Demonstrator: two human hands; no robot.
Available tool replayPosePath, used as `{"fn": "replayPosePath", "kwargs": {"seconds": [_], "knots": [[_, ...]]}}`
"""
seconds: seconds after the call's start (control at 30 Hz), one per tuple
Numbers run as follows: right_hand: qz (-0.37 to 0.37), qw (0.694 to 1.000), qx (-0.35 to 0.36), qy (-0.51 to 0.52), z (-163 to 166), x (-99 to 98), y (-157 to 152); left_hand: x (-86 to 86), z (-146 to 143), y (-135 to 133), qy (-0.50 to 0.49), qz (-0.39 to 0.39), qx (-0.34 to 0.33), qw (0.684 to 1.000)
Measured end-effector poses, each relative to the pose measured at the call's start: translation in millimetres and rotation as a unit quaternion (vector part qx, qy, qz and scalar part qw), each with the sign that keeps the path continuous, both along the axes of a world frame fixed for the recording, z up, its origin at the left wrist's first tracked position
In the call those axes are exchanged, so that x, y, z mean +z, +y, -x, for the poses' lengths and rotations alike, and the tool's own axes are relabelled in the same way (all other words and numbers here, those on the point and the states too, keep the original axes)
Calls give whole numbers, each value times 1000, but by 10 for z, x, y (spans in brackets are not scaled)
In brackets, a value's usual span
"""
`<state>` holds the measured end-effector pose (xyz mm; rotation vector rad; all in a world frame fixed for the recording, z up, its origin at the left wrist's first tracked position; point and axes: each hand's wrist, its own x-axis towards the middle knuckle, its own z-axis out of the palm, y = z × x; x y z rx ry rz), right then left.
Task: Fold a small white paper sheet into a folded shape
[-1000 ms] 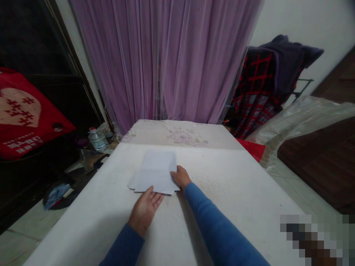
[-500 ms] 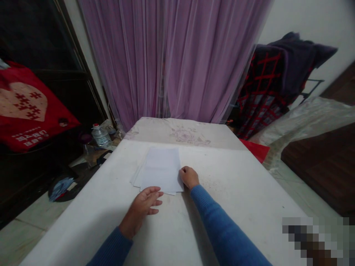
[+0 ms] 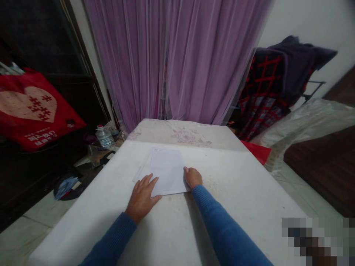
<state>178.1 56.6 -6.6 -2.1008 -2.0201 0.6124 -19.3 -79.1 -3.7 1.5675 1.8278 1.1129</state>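
Several white sheets of paper (image 3: 168, 166) lie in a loose stack on the white table (image 3: 235, 192), with lower sheets poking out at the left side. My left hand (image 3: 142, 197) rests at the stack's near left corner, palm down and fingers spread, its fingertips over the paper. At the right edge, my right hand (image 3: 193, 178) is closed, thumb and curled fingers pinching the side of the paper.
A floral cloth (image 3: 183, 136) covers the table's far end, before purple curtains (image 3: 194, 59). To the left are a red bag (image 3: 36, 107) and a plastic bottle (image 3: 104, 136). Clear plastic sheeting (image 3: 307, 122) and red material (image 3: 256, 150) lie to the right.
My left hand has turned palm down and come onto the paper's left corner, fingers now spread. The right hand stays at the right edge. The near edges of the sheets look more even.
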Motion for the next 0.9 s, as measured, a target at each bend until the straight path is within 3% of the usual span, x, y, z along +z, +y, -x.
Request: {"fn": "replayPosePath", "kwargs": {"seconds": [0.07,0.17,0.27,0.6,0.8,0.9], "knots": [[1,1000,-3,6,15,-7,7,-17,9,-1,135,6,-28,990],[5,1000,3,21,16,-25,19,-24,55,16,315,24,-50,947],[14,999,12,37,11,-45,32,-22,135,61,404,30,-44,913],[17,995,-11,96,36,-75,128,-122,377,264,521,-70,-71,848],[35,982,-49,181,-375,-55,193,-98,517,315,533,7,-106,839],[73,965,-61,246,-682,-45,75,-30,513,276,526,54,-90,844]]}}
